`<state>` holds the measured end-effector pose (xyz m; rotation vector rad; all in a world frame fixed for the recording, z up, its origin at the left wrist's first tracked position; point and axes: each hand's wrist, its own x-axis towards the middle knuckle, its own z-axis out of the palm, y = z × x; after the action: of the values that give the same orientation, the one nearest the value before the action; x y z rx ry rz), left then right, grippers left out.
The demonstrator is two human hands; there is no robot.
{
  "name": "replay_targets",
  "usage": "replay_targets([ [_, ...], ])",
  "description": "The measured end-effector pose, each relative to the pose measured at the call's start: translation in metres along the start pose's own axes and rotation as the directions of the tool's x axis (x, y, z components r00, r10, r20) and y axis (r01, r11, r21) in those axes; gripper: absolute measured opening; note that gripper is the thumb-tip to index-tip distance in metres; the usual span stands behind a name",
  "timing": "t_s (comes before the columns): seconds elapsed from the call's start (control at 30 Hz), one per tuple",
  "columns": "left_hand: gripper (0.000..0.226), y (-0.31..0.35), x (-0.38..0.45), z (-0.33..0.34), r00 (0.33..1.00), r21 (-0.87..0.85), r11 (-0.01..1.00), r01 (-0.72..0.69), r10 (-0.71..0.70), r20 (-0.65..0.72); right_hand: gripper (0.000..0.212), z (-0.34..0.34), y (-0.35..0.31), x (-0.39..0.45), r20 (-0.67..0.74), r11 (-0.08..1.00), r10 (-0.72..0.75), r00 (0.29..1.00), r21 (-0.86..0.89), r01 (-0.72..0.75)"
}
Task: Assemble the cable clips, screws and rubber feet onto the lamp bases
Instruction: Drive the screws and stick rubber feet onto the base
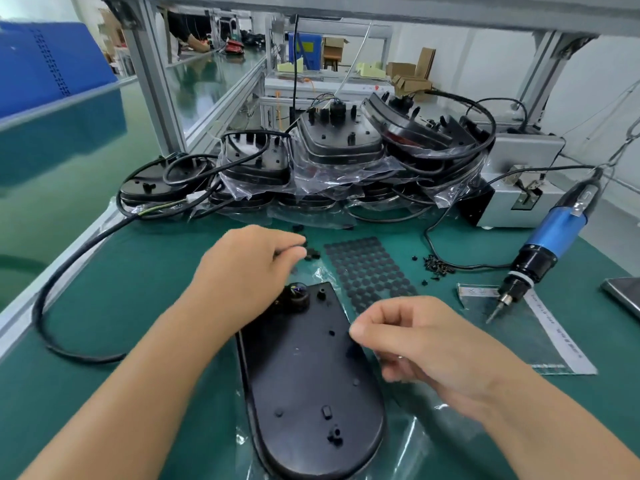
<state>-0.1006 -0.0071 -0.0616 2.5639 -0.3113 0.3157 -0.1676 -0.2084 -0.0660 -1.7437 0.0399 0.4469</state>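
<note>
At the lower centre of the frame a black lamp base (pixel 304 382) lies underside up on the green tabletop (pixel 145 292), beside a sheet of rubber feet (pixel 367 268). The clear bag (pixel 540 334) at right carries print too small to read. Above the base, the left hand (pixel 242 265) reaches toward small black clips (pixel 313 254), fingertips pinched; the right hand (pixel 422 337) hovers with fingers curled, and whether either grip holds anything cannot be told.

both hands (pixel 252 258) (pixel 426 344) forward, fingers seemingly curled

Table: I see a green mat (pixel 138 306) under the hands.
Frame: grey aluminium posts (pixel 152 81) beyond them.
Walls: white (pixel 485 64), cardboard boxes (pixel 412 77) far behind.
</note>
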Motion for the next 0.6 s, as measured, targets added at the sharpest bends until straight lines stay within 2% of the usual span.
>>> replay_targets([
  [0.1, 0.021, -0.014, -0.007, -0.001, 0.991, -0.092, 0.993, 0.071, -0.081, -0.111, 0.016, 0.015, -0.001, 0.007, -0.075, 0.994, -0.04, 0.996, -0.106, 0.032],
  [0.17, 0.021, -0.017, -0.01, 0.003, 0.986, -0.139, 0.986, 0.092, -0.11, -0.129, 0.016, 0.019, -0.004, 0.011, -0.129, 0.989, -0.059, 0.99, -0.14, 0.041],
  [0.33, 0.021, -0.02, -0.013, 0.011, 0.989, -0.159, 0.979, 0.131, -0.139, -0.043, 0.022, 0.024, -0.009, 0.013, -0.169, 0.982, -0.063, 0.984, -0.187, 0.031],
  [0.6, 0.018, -0.02, -0.015, 0.009, 0.991, -0.161, 0.979, 0.124, -0.131, -0.037, 0.019, 0.026, -0.006, 0.012, -0.207, 0.968, -0.095, 0.974, -0.247, 0.042],
])
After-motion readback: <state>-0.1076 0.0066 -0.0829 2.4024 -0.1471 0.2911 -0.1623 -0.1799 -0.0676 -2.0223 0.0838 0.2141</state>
